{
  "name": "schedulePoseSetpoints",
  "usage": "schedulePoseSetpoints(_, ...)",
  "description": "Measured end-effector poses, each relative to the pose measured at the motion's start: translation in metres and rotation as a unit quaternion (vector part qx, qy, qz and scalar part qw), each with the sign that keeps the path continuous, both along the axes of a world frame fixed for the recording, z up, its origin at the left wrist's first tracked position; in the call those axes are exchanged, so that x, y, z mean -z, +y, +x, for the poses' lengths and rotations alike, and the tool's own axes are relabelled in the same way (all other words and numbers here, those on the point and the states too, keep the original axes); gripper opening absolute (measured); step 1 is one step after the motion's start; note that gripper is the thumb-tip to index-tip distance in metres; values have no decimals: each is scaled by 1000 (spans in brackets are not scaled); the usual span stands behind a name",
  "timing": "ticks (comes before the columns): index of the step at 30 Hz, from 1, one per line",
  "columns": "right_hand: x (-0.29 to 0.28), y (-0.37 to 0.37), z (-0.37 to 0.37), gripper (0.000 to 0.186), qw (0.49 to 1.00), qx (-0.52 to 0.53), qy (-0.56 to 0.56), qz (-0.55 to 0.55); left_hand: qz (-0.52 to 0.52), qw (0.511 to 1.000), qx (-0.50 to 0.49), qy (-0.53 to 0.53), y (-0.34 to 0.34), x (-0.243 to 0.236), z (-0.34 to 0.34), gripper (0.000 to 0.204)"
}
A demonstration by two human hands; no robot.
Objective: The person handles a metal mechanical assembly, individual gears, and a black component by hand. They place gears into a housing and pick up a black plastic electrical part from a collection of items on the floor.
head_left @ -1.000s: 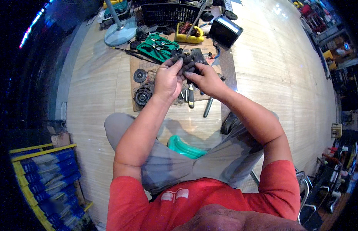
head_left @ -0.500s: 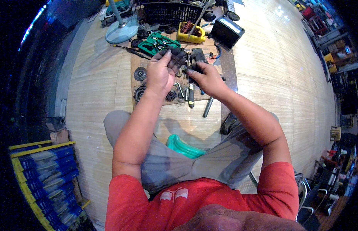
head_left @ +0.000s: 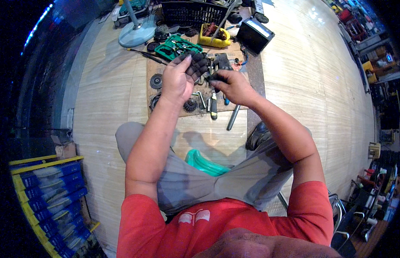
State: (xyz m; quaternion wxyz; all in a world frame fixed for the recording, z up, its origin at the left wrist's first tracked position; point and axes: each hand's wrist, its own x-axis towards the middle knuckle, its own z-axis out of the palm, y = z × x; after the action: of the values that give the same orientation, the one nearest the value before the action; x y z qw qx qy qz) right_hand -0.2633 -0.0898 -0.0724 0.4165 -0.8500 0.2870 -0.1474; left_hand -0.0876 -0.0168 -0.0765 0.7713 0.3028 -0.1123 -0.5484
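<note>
Over a cardboard sheet on the floor, my left hand is turned palm up, its blackened fingers apart and slightly bent. Close to its fingertips, my right hand is closed in a pinch; whatever small thing it holds is too dark to make out. Nearer me lie a yellow-and-black handled tool, an L-shaped hex key and a dark toothed wheel. A metal tube lies below my right wrist. A round black part sits left of my left hand.
Beyond my hands are a green tool case, a yellow container of reddish material, a black battery and a black crate. A round stand base is at far left. A green stool shows between my legs.
My left hand has shifted slightly left, uncovering more of the toothed wheel. My right hand stays pinched near it, its wrist slightly farther right.
</note>
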Motion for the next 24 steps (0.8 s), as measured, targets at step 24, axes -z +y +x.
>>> schedulePoseSetpoints(24,-26,-30,-21,21,970,-42,122,-208,199,778,229,-551,14,-25,-39,18)
